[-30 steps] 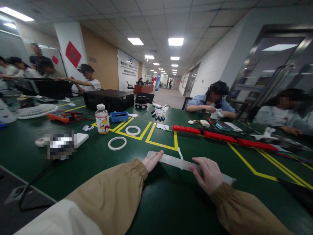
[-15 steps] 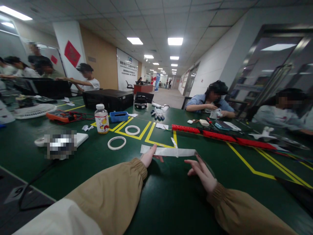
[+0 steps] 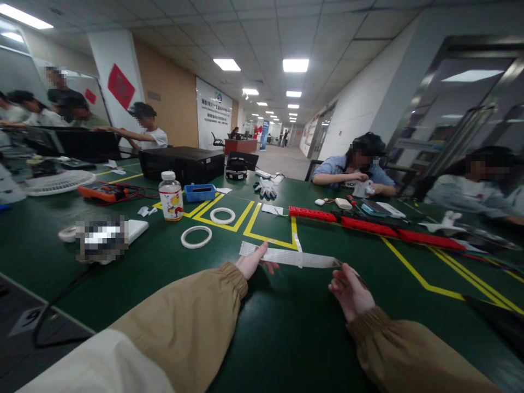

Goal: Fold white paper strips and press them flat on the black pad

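Observation:
A long, flat whitish strip with fine lines, perhaps printed paper, stretches between my hands above the green tabletop. My left hand clamps it near its left end, thumb on top and fingers underneath. At the right end, the fingertips of my right hand are pinched together on a darker, glossy-looking tip. A short white tape-like piece crosses the strip near its middle and sticks up past the upper edge. Two white tape rolls lie flat beyond my left hand.
On the left are a clear bottle, a blue tray, an orange multimeter and a blurred-out device. Red bars run along the right, past yellow floor-tape lines. Gloves lie farther back. Other people sit around the table.
My right hand has gone from spread fingers to a pinch at the strip's right end. That end has shifted slightly right and down, and the strip now slopes. My left hand keeps its hold.

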`<state>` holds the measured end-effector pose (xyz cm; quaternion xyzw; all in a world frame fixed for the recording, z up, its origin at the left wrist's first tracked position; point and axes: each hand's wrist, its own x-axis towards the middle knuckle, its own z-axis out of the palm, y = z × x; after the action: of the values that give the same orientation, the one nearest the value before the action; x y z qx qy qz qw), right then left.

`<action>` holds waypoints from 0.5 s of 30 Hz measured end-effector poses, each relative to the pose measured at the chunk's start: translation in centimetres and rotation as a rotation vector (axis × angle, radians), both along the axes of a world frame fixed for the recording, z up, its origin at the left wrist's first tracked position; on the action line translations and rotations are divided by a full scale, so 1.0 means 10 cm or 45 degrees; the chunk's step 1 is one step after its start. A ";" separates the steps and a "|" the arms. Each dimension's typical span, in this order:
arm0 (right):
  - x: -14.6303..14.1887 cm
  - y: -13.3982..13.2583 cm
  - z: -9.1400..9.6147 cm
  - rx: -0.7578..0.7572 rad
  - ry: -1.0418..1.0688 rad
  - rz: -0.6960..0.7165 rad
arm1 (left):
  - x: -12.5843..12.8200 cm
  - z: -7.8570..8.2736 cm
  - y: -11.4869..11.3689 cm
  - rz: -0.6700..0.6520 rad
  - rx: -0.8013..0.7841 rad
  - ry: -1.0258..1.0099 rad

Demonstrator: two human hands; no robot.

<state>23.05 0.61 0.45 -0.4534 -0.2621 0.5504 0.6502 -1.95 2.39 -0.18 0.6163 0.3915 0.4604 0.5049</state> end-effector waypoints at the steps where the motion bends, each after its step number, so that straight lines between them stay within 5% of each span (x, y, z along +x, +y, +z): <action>1: 0.00 0.01 -0.01 0.004 -0.001 -0.013 | 0.00 0.00 0.00 0.023 0.000 0.003; 9: -0.04 0.10 -0.02 -0.007 -0.114 -0.083 | -0.03 0.05 0.05 0.430 0.088 -0.174; 15: -0.09 0.09 0.03 -0.082 -0.206 -0.083 | -0.02 0.07 0.05 0.553 0.039 -0.227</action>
<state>22.12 1.52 0.77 -0.5252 -0.2811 0.4988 0.6296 -2.19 2.85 0.57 0.4823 0.4616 0.6167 0.4171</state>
